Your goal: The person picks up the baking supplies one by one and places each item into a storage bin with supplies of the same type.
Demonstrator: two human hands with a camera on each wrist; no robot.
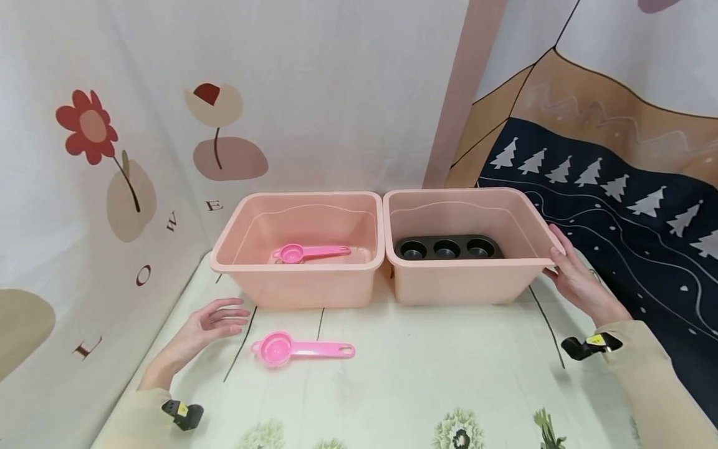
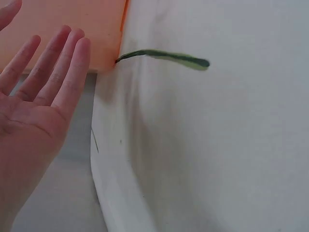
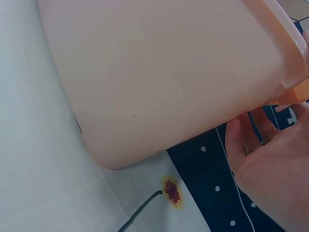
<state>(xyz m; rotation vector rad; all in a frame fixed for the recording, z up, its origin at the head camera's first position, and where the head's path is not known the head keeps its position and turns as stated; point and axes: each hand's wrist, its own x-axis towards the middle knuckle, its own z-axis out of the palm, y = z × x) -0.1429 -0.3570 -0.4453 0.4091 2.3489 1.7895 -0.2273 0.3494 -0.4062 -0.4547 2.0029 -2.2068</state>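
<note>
Right bin [image 1: 449, 284] opens upward, long axis sideways, its end apparently gripped by the right hand [image 1: 580, 280], left hand [image 1: 204, 325] loose-fingered.

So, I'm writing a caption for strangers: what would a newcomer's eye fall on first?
Two pale pink rectangular plastic tubs stand side by side at the centre, the right tub holding a dark, round-cupped baking tray. A bright pink, long-handled plastic scoop lies in front of the left tub.
</note>
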